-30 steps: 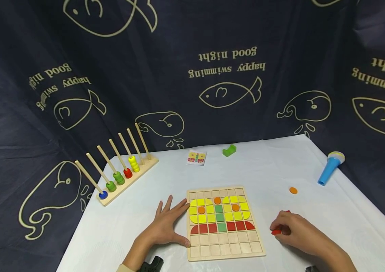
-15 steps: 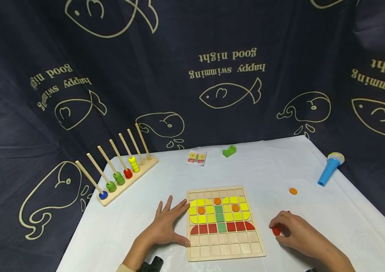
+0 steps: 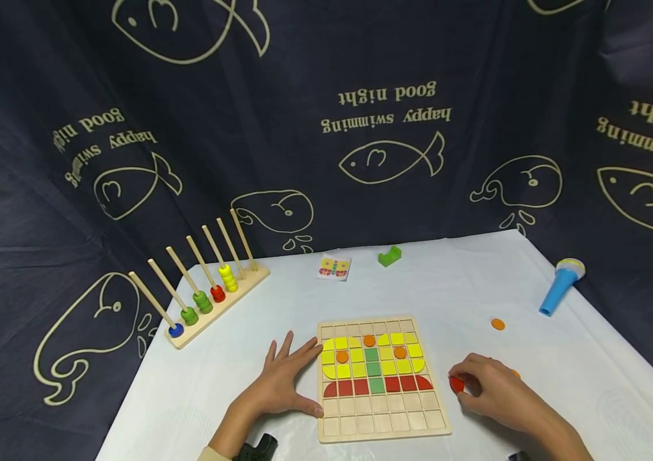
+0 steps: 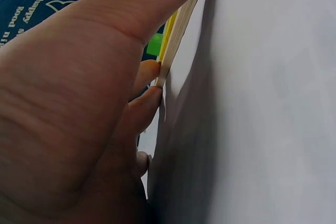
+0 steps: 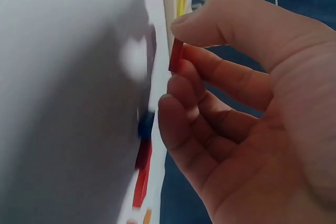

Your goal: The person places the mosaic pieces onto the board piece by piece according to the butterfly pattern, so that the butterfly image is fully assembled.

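A wooden grid board [image 3: 383, 424] lies on the white table, with yellow, orange, green and red tiles forming a pattern in its upper and middle rows. Its lower two rows are bare. My left hand [image 3: 276, 385] rests with spread fingers against the board's left edge, thumb near the lower corner. To the right of the board, my right hand [image 3: 496, 392] pinches a red tile [image 5: 176, 56] between thumb and fingers, just above the table. In the right wrist view, other red pieces [image 5: 140, 187] and a blue piece [image 5: 146, 125] lie on the table below this hand.
An orange disc [image 3: 497, 324] lies beyond my right hand, and a blue toy microphone [image 3: 559, 287] at the right edge. Toward the back are a pattern card [image 3: 334, 267] and a green block [image 3: 389, 256]. A bead rack [image 3: 219, 307] stands at the left.
My right hand has shifted a little left toward the board with the red tile pinched in it, uncovering an orange piece behind it. My left hand has stayed put.
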A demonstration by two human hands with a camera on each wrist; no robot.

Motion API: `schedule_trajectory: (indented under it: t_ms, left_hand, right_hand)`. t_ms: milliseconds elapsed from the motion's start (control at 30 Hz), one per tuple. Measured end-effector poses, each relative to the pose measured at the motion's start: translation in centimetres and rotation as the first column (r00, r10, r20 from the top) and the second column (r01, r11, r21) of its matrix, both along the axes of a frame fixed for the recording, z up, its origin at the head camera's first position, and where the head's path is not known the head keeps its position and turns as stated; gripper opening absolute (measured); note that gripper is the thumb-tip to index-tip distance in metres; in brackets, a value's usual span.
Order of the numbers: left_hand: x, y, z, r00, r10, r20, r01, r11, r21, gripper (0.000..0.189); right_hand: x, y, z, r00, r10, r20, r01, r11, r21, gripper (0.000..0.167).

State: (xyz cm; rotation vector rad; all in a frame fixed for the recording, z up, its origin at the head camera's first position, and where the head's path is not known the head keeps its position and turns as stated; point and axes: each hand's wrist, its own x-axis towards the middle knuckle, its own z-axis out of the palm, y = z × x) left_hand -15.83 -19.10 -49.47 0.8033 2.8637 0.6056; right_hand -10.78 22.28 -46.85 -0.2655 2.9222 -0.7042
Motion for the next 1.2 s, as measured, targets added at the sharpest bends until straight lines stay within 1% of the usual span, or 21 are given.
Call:
schedule_trajectory:
  t_ms: [200, 333, 400, 500, 600, 700, 867, 1000, 1133, 1200]
  left_hand:
    - [0.1, 0.0, 0.0, 1.000, -0.001, -0.006, 0.001, 1.000, 0.003, 0.119]
    - [0.1, 0.0, -0.1, 1.000, 0.000, -0.007, 0.000, 1.000, 0.004, 0.119]
    - [0.1, 0.0, -0.1, 1.000, 0.000, -0.008, 0.000, 1.000, 0.004, 0.119]
    - [0.0, 0.0, -0.1, 1.000, -0.002, -0.007, 0.002, 1.000, 0.006, 0.120]
    - [0.0, 0.0, -0.1, 1.000, -0.008, -0.010, 0.008, 1.000, 0.013, 0.119]
    - [0.0, 0.0, -0.1, 1.000, -0.014, -0.010, 0.014, 1.000, 0.020, 0.119]
    - [0.0, 0.0, 0.0, 1.000, -0.019, -0.010, 0.020, 1.000, 0.023, 0.119]
    - [0.0, 0.0, 0.1, 1.000, -0.018, -0.007, 0.018, 1.000, 0.020, 0.119]
    - [0.1, -0.1, 0.1, 1.000, -0.018, -0.008, 0.018, 1.000, 0.014, 0.118]
    - [0.0, -0.1, 0.1, 1.000, -0.019, -0.008, 0.019, 1.000, 0.012, 0.117]
  right_hand:
    - [-0.1, -2.3, 0.3, 0.990, 0.115, -0.081, -0.117, 0.993, -0.020, 0.030]
    - [-0.2, -4.3, 0.5, 0.978, 0.185, -0.101, -0.189, 0.981, -0.039, 0.030]
    - [-0.3, -5.2, 0.6, 0.965, 0.231, -0.126, -0.240, 0.969, -0.057, 0.029]
    - [-0.4, -6.4, 0.4, 0.937, 0.304, -0.174, -0.322, 0.943, -0.087, 0.028]
    - [-0.6, -7.6, 0.2, 0.909, 0.358, -0.211, -0.384, 0.918, -0.095, 0.027]
    - [-0.7, -8.9, 0.0, 0.891, 0.394, -0.227, -0.422, 0.902, -0.090, 0.026]
    - [-0.9, -10.9, 0.0, 0.877, 0.430, -0.216, -0.456, 0.886, -0.085, 0.028]
    - [-1.0, -12.5, 0.1, 0.860, 0.459, -0.225, -0.485, 0.872, -0.075, 0.028]
    - [-1.1, -14.1, 0.1, 0.835, 0.489, -0.254, -0.519, 0.853, -0.062, 0.024]
    - [-1.1, -14.9, 0.0, 0.814, 0.509, -0.282, -0.543, 0.838, -0.053, 0.022]
